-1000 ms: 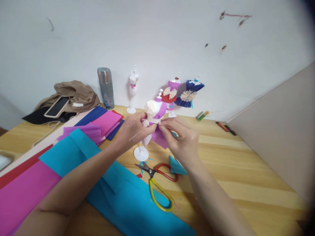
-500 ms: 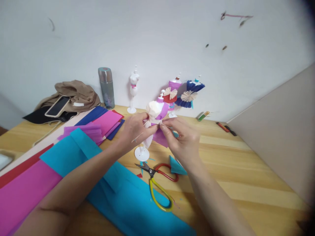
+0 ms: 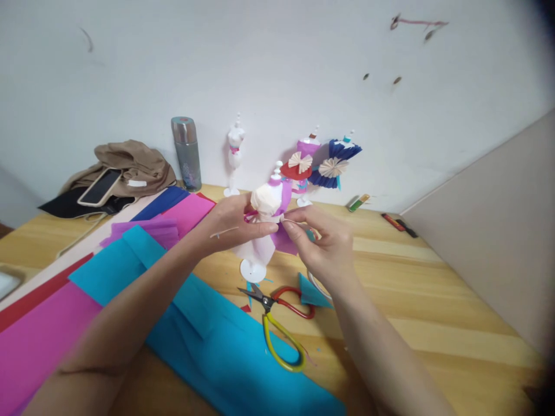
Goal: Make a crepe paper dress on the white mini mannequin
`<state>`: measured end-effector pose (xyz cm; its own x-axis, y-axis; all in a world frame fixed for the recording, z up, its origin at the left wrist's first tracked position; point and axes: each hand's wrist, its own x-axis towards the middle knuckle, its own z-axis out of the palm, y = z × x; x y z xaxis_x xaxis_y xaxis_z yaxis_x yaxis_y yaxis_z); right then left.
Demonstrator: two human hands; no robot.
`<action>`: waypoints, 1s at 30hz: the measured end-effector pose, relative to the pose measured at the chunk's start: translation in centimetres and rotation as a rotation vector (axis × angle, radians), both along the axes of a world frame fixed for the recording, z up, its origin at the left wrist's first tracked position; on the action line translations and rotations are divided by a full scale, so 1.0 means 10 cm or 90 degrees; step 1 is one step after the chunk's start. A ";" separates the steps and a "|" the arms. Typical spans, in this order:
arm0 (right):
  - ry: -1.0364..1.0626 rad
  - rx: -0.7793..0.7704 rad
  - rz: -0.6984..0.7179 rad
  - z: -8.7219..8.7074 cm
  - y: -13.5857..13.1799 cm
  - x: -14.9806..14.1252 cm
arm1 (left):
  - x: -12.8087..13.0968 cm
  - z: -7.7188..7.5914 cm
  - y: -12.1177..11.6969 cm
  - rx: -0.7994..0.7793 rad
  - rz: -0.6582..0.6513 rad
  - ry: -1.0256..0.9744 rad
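Observation:
A small dress form [image 3: 265, 199] with a white round base stands in front of me, dressed in cream and purple paper. My left hand [image 3: 234, 222] is closed around its waist from the left, the thumb lying across the front. At the waist's right side, my right hand [image 3: 318, 234] pinches the end of a narrow cream paper strip [image 3: 274, 219] between thumb and forefinger. Purple paper [image 3: 286, 240] hangs below the waist between the hands. Just in front of the base lie open scissors [image 3: 267, 301] with one red and one yellow handle.
Blue paper [image 3: 225, 335] and pink paper [image 3: 43, 346] cover the table's left front. Along the wall stand a thermos [image 3: 186, 156], a bare dress form [image 3: 235, 153] and two dressed forms, one in navy paper [image 3: 333, 164]. A phone [image 3: 100, 186] rests by brown cloth [image 3: 139, 164]. A glue stick [image 3: 358, 202] lies right.
The dress form has tilted and shifted slightly left at the top, its base a little right. My left hand has moved left with its thumb straighter; my right hand keeps its pinch.

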<state>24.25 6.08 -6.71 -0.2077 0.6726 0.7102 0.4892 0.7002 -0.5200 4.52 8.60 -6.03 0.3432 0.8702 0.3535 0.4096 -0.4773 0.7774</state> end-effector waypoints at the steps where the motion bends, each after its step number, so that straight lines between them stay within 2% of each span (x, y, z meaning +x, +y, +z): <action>1: -0.004 -0.001 0.000 0.00 0.00 0.00 | 0.00 0.01 0.00 0.007 -0.005 -0.010; 5: -0.019 0.025 0.014 0.01 -0.03 -0.02 | 0.04 0.05 -0.03 0.030 0.023 -0.046; 14: 0.004 0.067 -0.013 0.03 0.00 0.06 | 0.11 0.14 -0.06 -0.052 0.091 -0.081; 19: 0.027 0.039 -0.046 0.03 0.04 0.09 | 0.12 0.16 -0.06 -0.047 0.097 -0.076; 25: 0.095 -0.026 -0.084 -0.05 0.12 0.10 | 0.12 0.16 -0.07 -0.018 0.098 -0.067; 30: 0.083 -0.016 -0.082 -0.05 0.12 0.10 | 0.11 0.15 -0.04 -0.012 0.153 -0.020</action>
<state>25.28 7.27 -7.20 -0.0254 0.7059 0.7079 0.5015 0.6216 -0.6018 5.58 8.18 -4.49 0.1143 0.9320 0.3440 0.4851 -0.3545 0.7994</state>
